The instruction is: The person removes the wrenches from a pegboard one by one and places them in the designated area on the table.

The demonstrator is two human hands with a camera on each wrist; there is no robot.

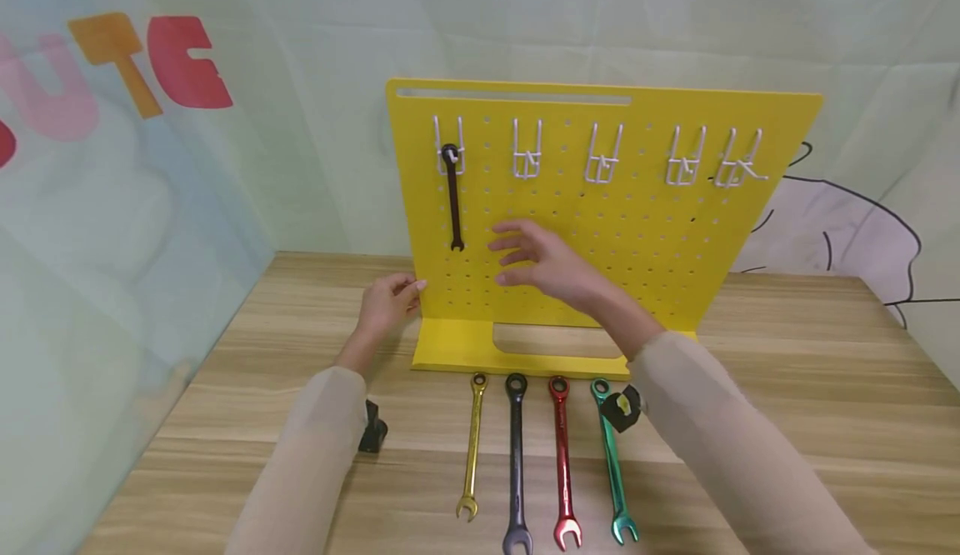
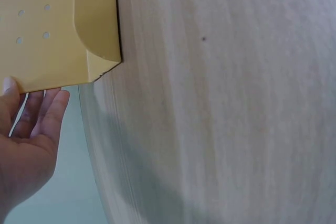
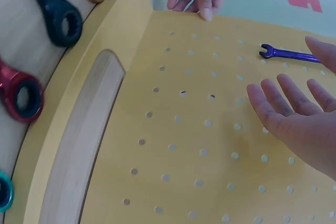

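Note:
My left hand [image 1: 387, 303] holds the lower left edge of a yellow pegboard [image 1: 600, 255], the thumb on its front and the fingers behind, as the left wrist view shows. Before the perforated face hovers my right hand [image 1: 551, 263], empty, its fingers spread and loosely bent. To its left a dark wrench [image 1: 453, 205] hangs by its ring end from the leftmost hook; the right wrist view shows this wrench [image 3: 291, 54] as purple-blue. In front of the base lie a gold wrench [image 1: 473, 447], a dark grey wrench [image 1: 516, 455], a red wrench [image 1: 563, 455] and a green wrench [image 1: 612, 463].
Several white wire hooks [image 1: 527, 151] line the board's upper part; those right of the hanging wrench carry nothing. The board's base [image 1: 453, 347] has a long cutout and stands on a wood-grain table [image 1: 247, 422]. Behind hangs a printed cloth [image 1: 315, 122].

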